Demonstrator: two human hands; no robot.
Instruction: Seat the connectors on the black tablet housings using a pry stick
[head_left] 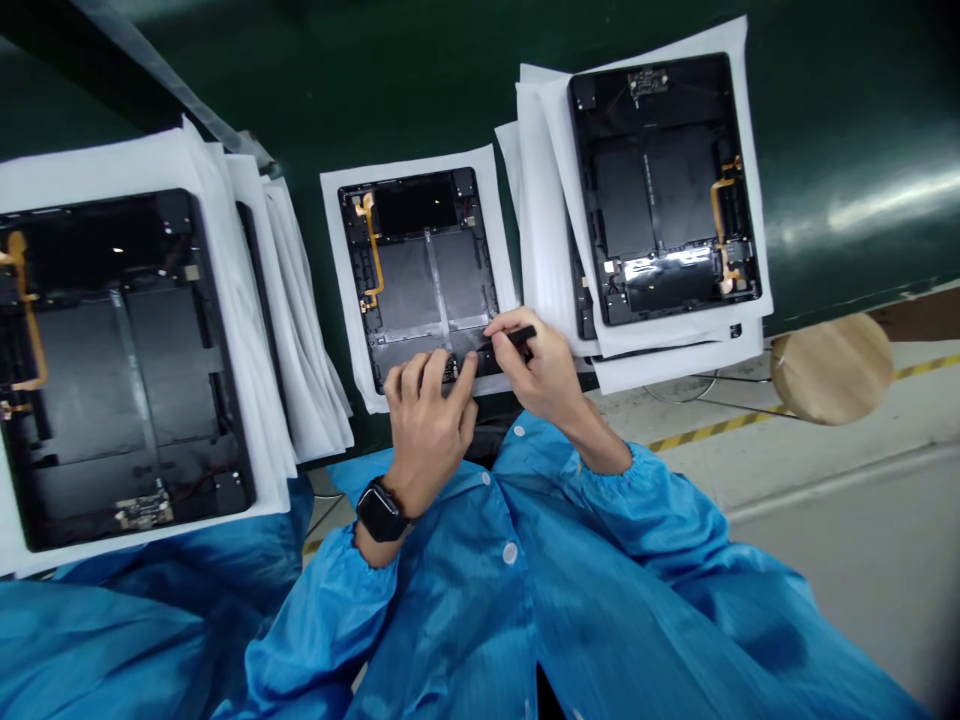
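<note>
An opened black device casing [405,270] lies on a white sheet [335,230] in front of me, with an orange flex cable [375,255] along its left side. My left hand [431,420] rests over the casing's lower edge, fingers spread beside a small circuit board [450,368], and appears to hold nothing. In my right hand [541,370] is a thin black tool [523,337], pinched between thumb and fingers, its end pointing at the casing's lower right corner. The tool's tip is too small to make out.
Stacks of similar casings between white sheets stand at the left [180,350] and the right [660,180] on the green table [420,70]. A round wooden stool [832,368] is beyond the table edge. Another person's blue sleeve [112,630] shows at the lower left.
</note>
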